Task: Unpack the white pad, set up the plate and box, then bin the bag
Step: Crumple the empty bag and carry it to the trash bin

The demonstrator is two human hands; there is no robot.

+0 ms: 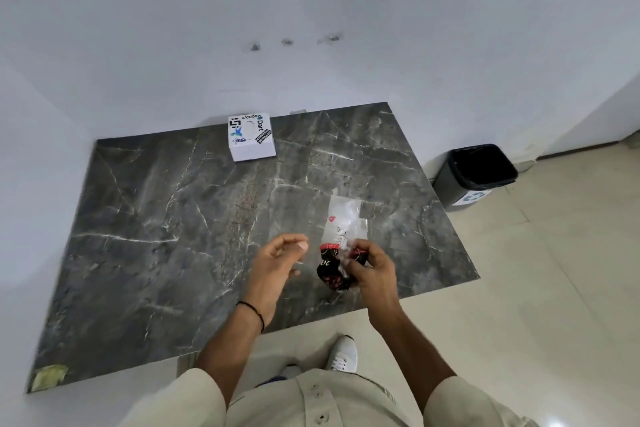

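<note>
A crinkled plastic bag (pixel 341 225), clear and white at the top with a black and red printed lower end, hangs above the dark marble table (pixel 166 218). My right hand (pixel 370 267) pinches its lower end. My left hand (pixel 277 260) hovers just left of the bag, fingers curled and apart, holding nothing. A white box (pixel 251 139) covered in stickers stands at the table's far edge against the wall. I cannot tell whether the white pad is inside the bag. No plate is in view.
A black bin (pixel 474 173) with a black liner stands on the tiled floor beyond the table's right side, near the wall. A yellowish scrap (pixel 48 376) sits at the table's near left corner. My white shoe (pixel 343 354) is by the near edge.
</note>
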